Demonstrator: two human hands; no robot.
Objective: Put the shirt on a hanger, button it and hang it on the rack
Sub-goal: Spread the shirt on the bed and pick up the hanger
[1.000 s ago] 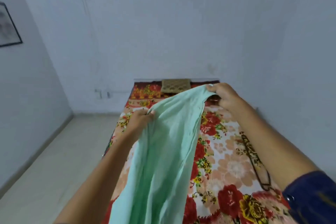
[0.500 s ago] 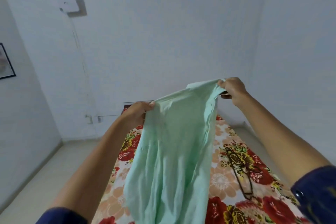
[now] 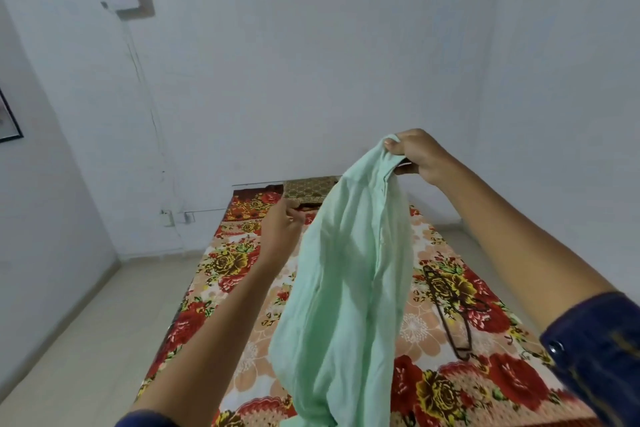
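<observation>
We see the right hand [image 3: 417, 154] raised, fingers [image 3: 393, 146] pinched on the top edge of the pale green shirt [image 3: 346, 288], which hangs from that grip over the bed [image 3: 467, 388]. The left hand [image 3: 282, 227] sits just beside the shirt's left edge; fingers loosely curled, and we cannot tell whether they touch the cloth. A dark hanger [image 3: 450, 308] lies flat on the flowered bedsheet, right of the shirt. A patterned pillow [image 3: 308, 191] rests at the bed's far end.
</observation>
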